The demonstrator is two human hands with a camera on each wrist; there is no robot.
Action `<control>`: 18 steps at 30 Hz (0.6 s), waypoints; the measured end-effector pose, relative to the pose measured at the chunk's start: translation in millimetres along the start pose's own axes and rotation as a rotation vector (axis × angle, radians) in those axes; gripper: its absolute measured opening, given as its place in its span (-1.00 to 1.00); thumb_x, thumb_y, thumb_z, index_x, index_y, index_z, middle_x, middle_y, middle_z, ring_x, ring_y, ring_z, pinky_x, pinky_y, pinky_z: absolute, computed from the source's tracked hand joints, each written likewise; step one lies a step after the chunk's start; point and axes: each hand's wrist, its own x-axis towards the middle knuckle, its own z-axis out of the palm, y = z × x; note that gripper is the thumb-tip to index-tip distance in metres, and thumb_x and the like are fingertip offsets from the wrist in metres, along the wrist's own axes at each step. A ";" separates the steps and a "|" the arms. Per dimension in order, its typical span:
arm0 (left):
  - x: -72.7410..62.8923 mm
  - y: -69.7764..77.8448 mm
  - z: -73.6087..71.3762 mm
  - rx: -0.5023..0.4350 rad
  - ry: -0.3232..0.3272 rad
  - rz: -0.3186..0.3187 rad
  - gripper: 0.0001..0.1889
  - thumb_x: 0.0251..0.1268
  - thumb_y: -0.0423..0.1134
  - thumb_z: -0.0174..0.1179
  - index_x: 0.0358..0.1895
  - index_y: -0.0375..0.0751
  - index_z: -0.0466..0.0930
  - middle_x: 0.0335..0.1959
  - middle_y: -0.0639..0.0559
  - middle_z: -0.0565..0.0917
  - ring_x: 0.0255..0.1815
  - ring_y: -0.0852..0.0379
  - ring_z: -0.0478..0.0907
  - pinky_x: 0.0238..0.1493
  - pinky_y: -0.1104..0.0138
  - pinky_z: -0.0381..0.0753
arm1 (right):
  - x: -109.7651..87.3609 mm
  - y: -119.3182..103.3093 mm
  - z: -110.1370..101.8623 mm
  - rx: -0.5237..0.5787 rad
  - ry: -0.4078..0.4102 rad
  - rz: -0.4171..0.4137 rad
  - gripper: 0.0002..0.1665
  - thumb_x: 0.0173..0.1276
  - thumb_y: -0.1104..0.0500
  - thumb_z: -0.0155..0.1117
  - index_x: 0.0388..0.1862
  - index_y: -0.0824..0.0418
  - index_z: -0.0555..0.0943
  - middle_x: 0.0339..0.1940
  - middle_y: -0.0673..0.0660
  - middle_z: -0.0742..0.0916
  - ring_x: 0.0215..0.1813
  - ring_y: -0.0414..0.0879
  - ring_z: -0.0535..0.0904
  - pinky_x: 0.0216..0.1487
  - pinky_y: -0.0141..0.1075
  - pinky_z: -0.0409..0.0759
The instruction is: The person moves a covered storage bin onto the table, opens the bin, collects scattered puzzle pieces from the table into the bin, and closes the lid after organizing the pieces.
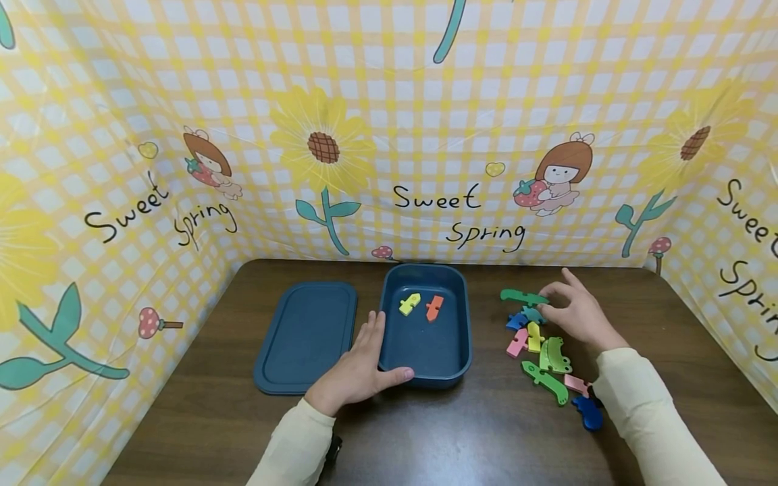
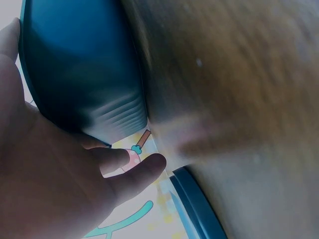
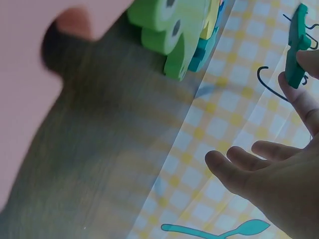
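Between thumb and index finger my right hand (image 1: pixel 577 314) pinches one end of a long dark green puzzle piece (image 1: pixel 523 297); the right wrist view shows the same green piece (image 3: pixel 296 47) held up, the other fingers spread. My left hand (image 1: pixel 358 368) lies with straight fingers along the left wall of a dark blue box (image 1: pixel 468 337), its thumb over the near left corner. Inside the box lie a yellow piece (image 1: pixel 410 304) and an orange piece (image 1: pixel 434 308).
Right of the box lies a loose group: a green frog-like piece (image 1: pixel 554 356), a long green piece (image 1: pixel 545 383), pink pieces (image 1: pixel 517 343), a yellow piece (image 1: pixel 534 337) and blue pieces (image 1: pixel 588 413). The box's lid (image 1: pixel 306 337) lies to the left. A checkered cloth (image 1: pixel 425 135) hangs behind the table.
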 end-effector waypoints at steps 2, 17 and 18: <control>-0.3 0.0 -0.2 0.000 0.000 0.000 0.21 0.25 0.32 0.29 0.65 -0.14 -0.35 0.65 -0.15 -0.32 0.63 -0.15 -0.31 0.41 -0.31 -0.03 | 1.1 -1.1 1.7 -0.006 -0.003 -0.005 -0.71 0.40 0.11 0.33 0.00 0.24 0.63 0.63 0.42 -0.06 0.46 0.65 -0.05 0.22 0.52 0.14; -0.9 1.7 -0.6 0.003 0.003 -0.005 0.21 0.24 0.32 0.29 0.66 -0.14 -0.34 0.65 -0.15 -0.32 0.63 -0.16 -0.31 0.42 -0.30 -0.04 | 1.2 -14.6 12.6 -0.041 0.038 -0.062 -0.78 0.42 0.16 0.33 -0.02 0.21 0.63 -0.10 0.22 0.53 -0.09 0.10 0.44 -0.17 -0.05 0.47; -1.0 1.8 -0.6 0.001 0.003 -0.006 0.21 0.25 0.31 0.30 0.66 -0.14 -0.34 0.65 -0.15 -0.32 0.63 -0.16 -0.31 0.42 -0.30 -0.04 | 1.6 -15.5 12.6 -0.041 0.038 -0.065 -0.79 0.42 0.16 0.32 -0.02 0.20 0.62 -0.16 0.19 0.53 -0.14 0.07 0.44 -0.22 -0.09 0.45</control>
